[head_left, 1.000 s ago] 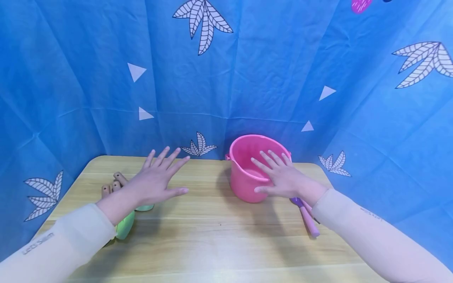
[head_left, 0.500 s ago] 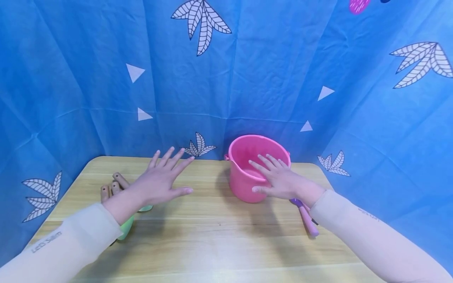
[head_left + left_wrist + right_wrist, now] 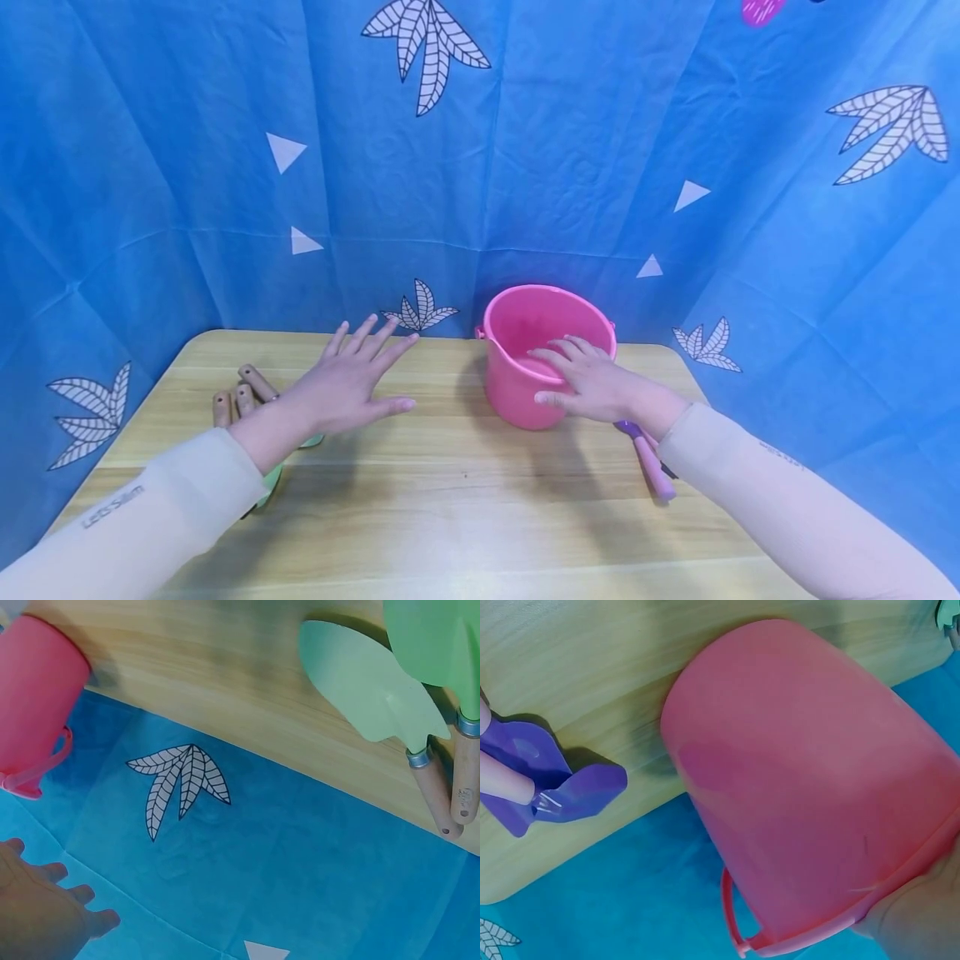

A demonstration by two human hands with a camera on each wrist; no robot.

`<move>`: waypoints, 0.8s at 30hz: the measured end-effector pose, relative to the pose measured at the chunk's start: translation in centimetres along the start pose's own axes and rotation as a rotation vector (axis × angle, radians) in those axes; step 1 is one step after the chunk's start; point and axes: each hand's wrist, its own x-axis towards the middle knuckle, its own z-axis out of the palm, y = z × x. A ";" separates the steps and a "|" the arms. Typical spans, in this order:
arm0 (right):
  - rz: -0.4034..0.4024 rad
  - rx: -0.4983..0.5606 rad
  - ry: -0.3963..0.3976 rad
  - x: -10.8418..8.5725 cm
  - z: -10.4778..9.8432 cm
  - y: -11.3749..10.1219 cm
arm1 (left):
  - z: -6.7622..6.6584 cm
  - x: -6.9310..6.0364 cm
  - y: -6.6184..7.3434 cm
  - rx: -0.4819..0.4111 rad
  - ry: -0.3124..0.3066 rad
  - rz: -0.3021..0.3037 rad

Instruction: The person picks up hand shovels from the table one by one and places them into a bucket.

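A pink bucket [image 3: 525, 404] stands upright at the back of the table, right of the middle, and its mouth faces up. My right hand [image 3: 596, 385] hovers at its near right rim, fingers slightly bent over the opening. Whether it touches the rim I cannot tell. My left hand [image 3: 341, 392] is spread in the air over the left part of the table and holds nothing. Partly hidden beneath that forearm lie green garden trowels [image 3: 367, 682] with wooden handles [image 3: 245, 400]. Purple-bladed hand tools [image 3: 577, 793] with pink handles [image 3: 655, 471] lie to the bucket's right.
A blue printed cloth [image 3: 420, 192] hangs right behind the wooden table [image 3: 450, 517] and along both its sides. The bucket's pink carrying handle [image 3: 45, 769] hangs at its side, seen in the left wrist view.
My left hand has drifted slightly to the right, still spread. The fingers of my right hand have gone from straight to a little bent at the bucket's rim. The bucket and tools stay put.
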 end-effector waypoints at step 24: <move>-0.034 0.103 -0.055 -0.3 -0.3 -0.3 | 0.5 0.5 0.7 -0.023 -0.020 0.040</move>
